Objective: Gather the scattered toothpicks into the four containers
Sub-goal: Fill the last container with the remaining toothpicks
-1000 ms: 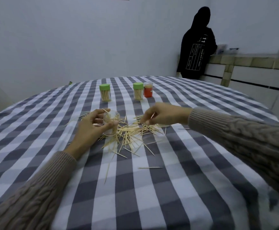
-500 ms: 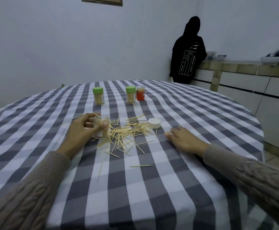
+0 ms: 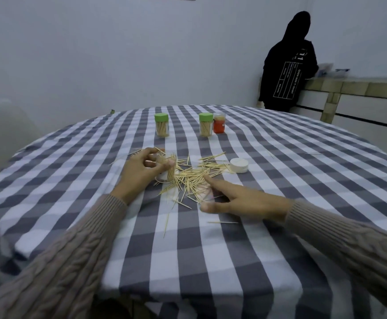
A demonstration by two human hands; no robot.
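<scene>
**Toothpick gathering: hands at the pile**

Left hand point(image 3: 141, 170) grips the clear open container point(image 3: 168, 168), fingers curled round it. Right hand point(image 3: 245, 200) lies relaxed, forefinger extended onto the scattered toothpicks point(image 3: 194, 176), holding nothing. White lid point(image 3: 239, 165) just right of the pile. Further back: two green-capped jars point(image 3: 161, 125) point(image 3: 205, 124) and an orange container point(image 3: 219, 123) on the checked tablecloth point(image 3: 211, 261). Versus 0.5 s ago: right hand moved leftward to the pile edge.

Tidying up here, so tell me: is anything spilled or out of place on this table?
Yes. Toothpicks lie spilled across the checked cloth, and a white lid sits off its container, which the left hand grips.
</scene>
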